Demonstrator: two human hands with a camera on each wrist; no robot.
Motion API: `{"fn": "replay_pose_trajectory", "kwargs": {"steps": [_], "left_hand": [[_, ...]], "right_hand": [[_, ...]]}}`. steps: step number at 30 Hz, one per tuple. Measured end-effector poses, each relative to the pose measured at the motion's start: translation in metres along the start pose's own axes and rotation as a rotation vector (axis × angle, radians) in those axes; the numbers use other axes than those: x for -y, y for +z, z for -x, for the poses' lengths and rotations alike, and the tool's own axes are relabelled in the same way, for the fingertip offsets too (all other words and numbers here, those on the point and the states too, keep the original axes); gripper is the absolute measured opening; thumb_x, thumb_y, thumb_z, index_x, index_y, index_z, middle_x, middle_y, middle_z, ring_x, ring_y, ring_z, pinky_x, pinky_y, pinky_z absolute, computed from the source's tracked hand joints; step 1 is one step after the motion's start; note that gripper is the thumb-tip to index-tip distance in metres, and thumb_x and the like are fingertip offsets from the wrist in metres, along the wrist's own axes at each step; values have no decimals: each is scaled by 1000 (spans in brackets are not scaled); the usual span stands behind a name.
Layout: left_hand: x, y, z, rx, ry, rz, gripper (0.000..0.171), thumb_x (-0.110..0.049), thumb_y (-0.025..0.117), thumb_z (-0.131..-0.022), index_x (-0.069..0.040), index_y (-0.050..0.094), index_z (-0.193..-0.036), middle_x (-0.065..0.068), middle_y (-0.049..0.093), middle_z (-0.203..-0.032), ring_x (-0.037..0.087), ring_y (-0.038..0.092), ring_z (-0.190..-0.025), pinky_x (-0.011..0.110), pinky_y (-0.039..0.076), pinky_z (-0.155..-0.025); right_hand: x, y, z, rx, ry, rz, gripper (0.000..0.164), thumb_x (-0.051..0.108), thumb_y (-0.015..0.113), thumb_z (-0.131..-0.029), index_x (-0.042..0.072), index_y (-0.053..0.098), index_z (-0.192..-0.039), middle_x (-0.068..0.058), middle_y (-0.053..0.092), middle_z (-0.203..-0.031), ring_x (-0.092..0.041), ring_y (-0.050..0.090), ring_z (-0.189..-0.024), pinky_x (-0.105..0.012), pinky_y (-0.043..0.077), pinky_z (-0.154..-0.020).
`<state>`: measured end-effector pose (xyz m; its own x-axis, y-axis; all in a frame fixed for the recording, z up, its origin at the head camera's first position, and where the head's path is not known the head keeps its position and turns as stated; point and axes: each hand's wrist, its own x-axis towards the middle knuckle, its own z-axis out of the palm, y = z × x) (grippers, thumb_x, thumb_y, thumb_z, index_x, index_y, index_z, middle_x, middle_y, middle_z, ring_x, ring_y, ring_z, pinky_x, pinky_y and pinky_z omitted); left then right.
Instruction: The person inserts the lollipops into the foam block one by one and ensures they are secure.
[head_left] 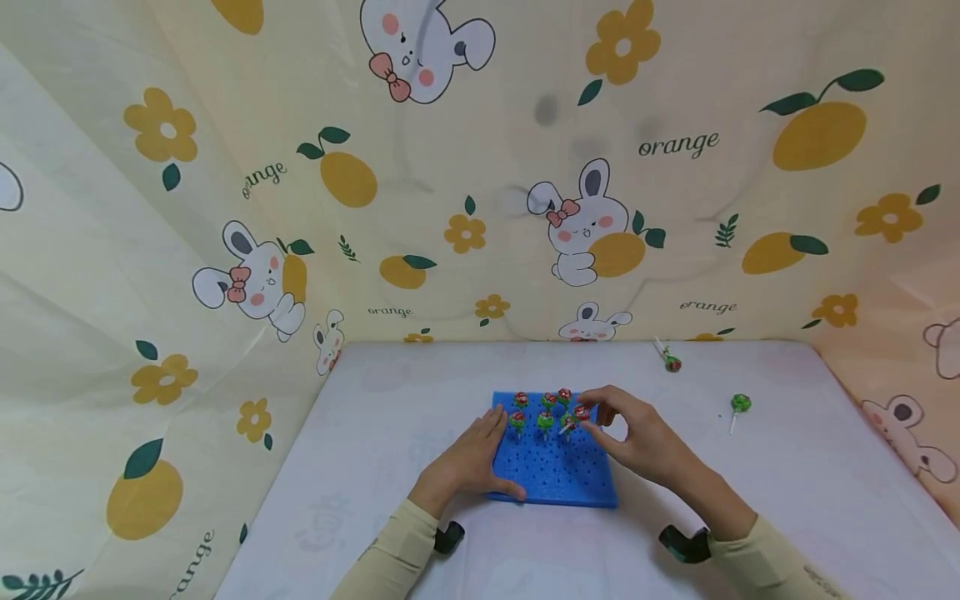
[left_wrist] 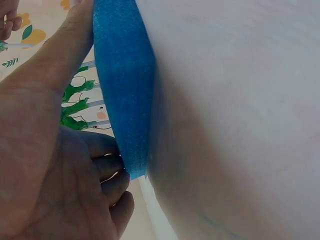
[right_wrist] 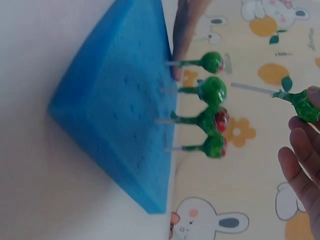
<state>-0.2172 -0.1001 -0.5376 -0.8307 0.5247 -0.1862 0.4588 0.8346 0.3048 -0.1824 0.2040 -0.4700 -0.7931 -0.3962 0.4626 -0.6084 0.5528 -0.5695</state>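
A blue foam board (head_left: 551, 479) with rows of small holes lies on the white table. Several lollipops in green and red wrappers, such as one lollipop (head_left: 545, 422), stand upright in its far part on their sticks. My left hand (head_left: 468, 458) rests against the board's left side, fingers along the edge and thumb at the near edge. Over the board's right side, my right hand (head_left: 645, 437) pinches another lollipop (right_wrist: 302, 106) by its wrapped head. Its bare stick points toward the board, apart from the foam in the right wrist view.
Two loose lollipops lie on the table to the right: one lollipop (head_left: 672, 363) near the far edge, another lollipop (head_left: 741, 403) closer in. A patterned cloth (head_left: 450, 167) with rabbits and oranges hangs behind the table (head_left: 375, 433). Both wrists wear dark devices.
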Motion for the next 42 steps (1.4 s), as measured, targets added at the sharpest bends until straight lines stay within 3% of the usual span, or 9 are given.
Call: {"fn": "replay_pose_trajectory", "kwargs": {"steps": [6, 13, 24, 34, 42], "left_hand": [[0, 0, 0, -5, -2, -5, 135, -75, 83, -78, -5, 18, -172, 13, 11, -181, 27, 10, -167, 42, 19, -134], [1, 0, -1, -6, 10, -17, 134, -75, 82, -78, -4, 18, -172, 13, 11, -180, 28, 11, -167, 43, 19, -134], [2, 1, -1, -6, 10, -23, 134, -76, 82, -78, -3, 18, -172, 14, 12, -180, 28, 11, -167, 44, 21, -134], [3, 1, -2, -1, 13, -33, 135, -76, 81, -79, -4, 16, -172, 13, 10, -181, 27, 10, -167, 43, 19, -134], [3, 1, -2, 4, 11, -10, 135, -76, 81, -79, -4, 15, -172, 13, 9, -181, 27, 9, -167, 43, 19, -134]], "right_hand": [[4, 13, -2, 41, -22, -43, 39, 8, 83, -95, 14, 68, -130, 13, 64, -106, -20, 64, -88, -25, 59, -74], [6, 31, -5, 82, -35, -64, 36, 6, 83, -95, 10, 71, -128, 12, 68, -109, -14, 64, -90, -32, 61, -77], [8, 54, -9, 151, -29, -69, 34, 9, 81, -98, 10, 71, -130, 6, 70, -111, -21, 67, -90, -40, 63, -79], [7, 67, -13, 141, -67, -69, 34, 8, 82, -96, 6, 72, -129, 2, 73, -114, -11, 65, -91, -36, 63, -78], [9, 73, -16, 177, -31, -56, 33, 12, 80, -99, 10, 71, -130, 4, 72, -115, -10, 65, -91, -37, 63, -79]]}}
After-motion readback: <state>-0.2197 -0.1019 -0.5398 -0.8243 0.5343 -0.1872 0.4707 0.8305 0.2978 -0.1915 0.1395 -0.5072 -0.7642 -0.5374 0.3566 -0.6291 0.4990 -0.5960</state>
